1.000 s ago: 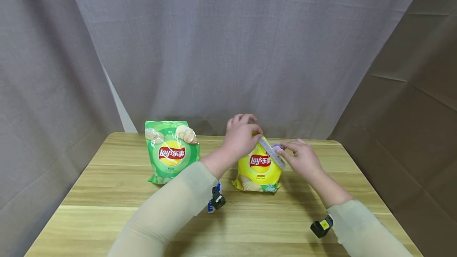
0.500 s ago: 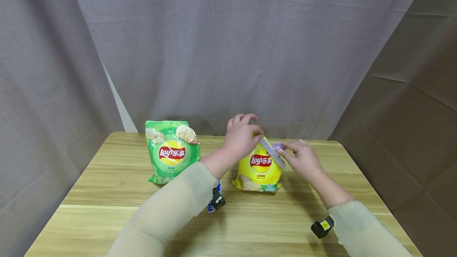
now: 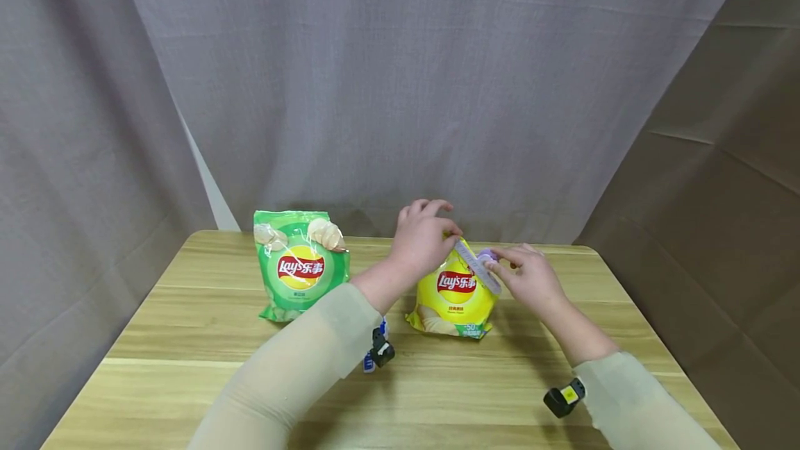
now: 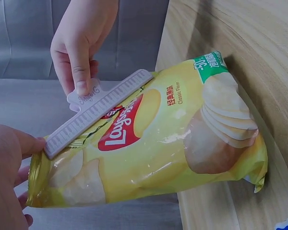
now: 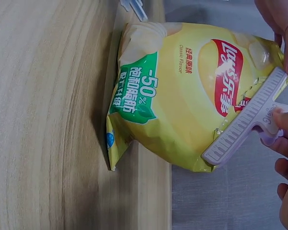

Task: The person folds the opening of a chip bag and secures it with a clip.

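A yellow Lay's chip bag (image 3: 456, 297) stands on the table, its top corner pinched by my left hand (image 3: 420, 242). Across the bag's top, on a slant, lies a pale purple bag clip (image 5: 247, 117) with a ridged bar. My right hand (image 3: 531, 276) pinches the clip's handle between thumb and fingers. In the left wrist view the left thumb (image 4: 31, 143) touches the bag beside the clip's upper end. The clip's back bar is hidden behind the bag.
A green Lay's chip bag (image 3: 300, 276) stands to the left on the wooden table (image 3: 450, 394). Partly under my left forearm lies a blue and white object (image 3: 369, 363), its kind unclear. A grey curtain (image 3: 400, 89) hangs behind the table.
Both hands stay almost still. The clip's lower end looks slightly narrower and flatter against the yellow chip bag than a second ago.
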A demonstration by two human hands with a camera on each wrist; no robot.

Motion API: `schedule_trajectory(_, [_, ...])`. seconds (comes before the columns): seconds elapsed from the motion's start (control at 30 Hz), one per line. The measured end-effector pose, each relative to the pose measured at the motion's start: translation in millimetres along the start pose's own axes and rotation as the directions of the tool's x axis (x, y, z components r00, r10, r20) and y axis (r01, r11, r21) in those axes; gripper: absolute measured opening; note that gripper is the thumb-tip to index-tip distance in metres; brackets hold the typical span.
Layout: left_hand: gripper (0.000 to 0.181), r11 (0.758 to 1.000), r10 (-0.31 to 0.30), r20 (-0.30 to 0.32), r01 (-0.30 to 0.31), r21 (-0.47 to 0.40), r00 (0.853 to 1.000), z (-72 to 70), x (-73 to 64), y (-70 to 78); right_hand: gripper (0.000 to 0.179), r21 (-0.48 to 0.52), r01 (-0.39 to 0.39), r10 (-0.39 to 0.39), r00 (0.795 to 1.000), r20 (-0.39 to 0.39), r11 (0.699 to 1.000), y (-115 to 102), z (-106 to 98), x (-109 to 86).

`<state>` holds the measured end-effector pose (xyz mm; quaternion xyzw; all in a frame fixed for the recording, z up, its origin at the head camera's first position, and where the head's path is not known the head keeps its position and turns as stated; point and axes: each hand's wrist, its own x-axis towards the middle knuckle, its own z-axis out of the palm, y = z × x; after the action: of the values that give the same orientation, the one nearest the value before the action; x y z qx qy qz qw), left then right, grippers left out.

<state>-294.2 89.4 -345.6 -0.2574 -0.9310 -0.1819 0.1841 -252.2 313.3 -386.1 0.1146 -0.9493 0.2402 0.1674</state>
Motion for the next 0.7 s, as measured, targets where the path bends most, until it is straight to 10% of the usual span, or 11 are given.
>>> schedule_trajectory(0.7, [0.016,1.000,-0.020,0.018,0.020,-0.021,1.000,-1.3,-0.4,1.2,0.041,0.048,-0.023,0.021,0.998,0.053,0.999,1.5,0.9,1.4])
